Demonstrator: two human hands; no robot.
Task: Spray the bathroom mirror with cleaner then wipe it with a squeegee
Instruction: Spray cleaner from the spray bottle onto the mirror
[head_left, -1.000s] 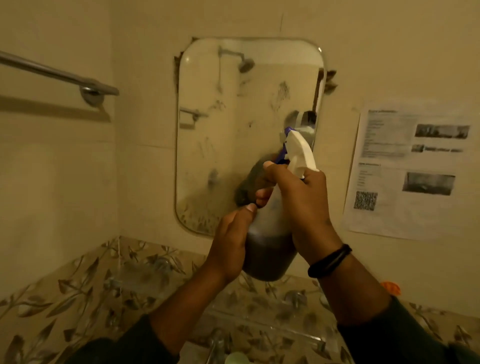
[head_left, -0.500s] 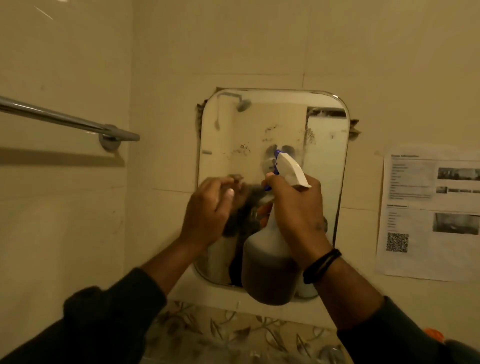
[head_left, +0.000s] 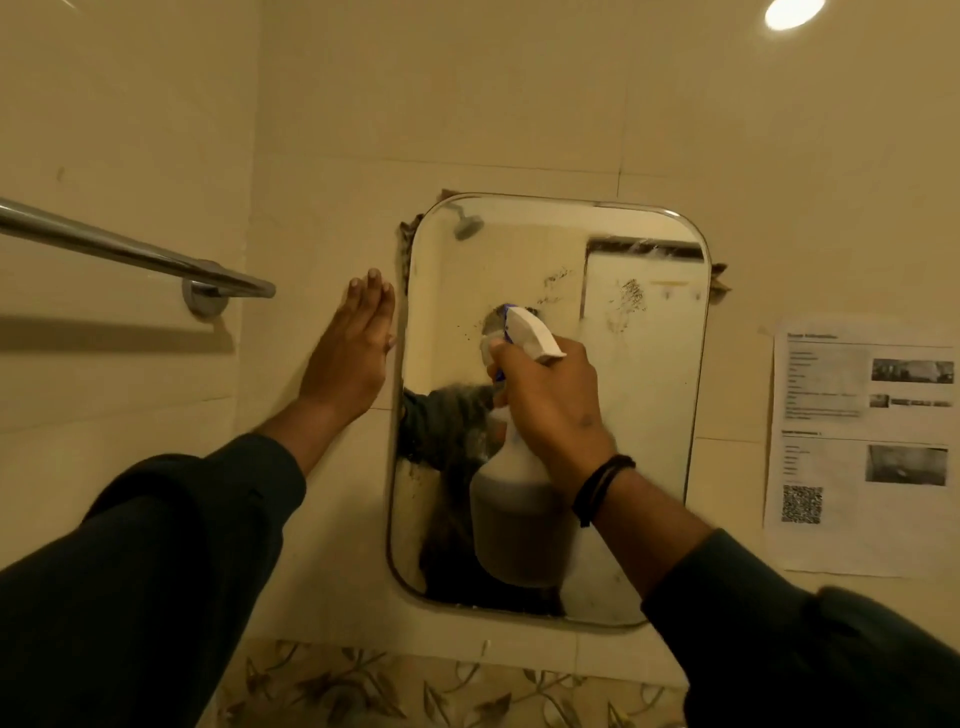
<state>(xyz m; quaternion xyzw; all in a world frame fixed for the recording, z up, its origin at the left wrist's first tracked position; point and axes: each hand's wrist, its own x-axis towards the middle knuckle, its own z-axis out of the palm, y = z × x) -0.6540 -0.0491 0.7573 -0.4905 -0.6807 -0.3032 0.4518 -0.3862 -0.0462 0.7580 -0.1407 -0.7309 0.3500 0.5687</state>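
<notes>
Holding the spray bottle (head_left: 519, 525) upright in front of the mirror (head_left: 644, 415), the right hand (head_left: 550, 405) has its grip wrapped round the neck, one finger curled over the trigger area under the white spray head (head_left: 530, 335). Bottle's long axis runs roughly vertical, tilted slightly; the head's tip points up and left, toward the upper-left part of the glass. Whether the trigger is pressed cannot be told.

Left hand (head_left: 353, 353) is flat, fingers straight and together, resting against the wall tile just beside the mirror's left edge; it holds nothing. Looks like a brace, not part of the spraying.

Key relation: the mirror lies straight ahead of the nozzle and close, and it is taller than it is wide. Smudges (head_left: 631, 306) sit up and to the right of the head, so the nozzle likely needs to swing right to cover them. Right hand is the nearer one and already on the tool.

No squeegee in view. Judged stage: spraying, wiping not yet begun.

Towel bar (head_left: 135, 254) on the left wall, printed sheet (head_left: 857, 452) taped right of the mirror.
</notes>
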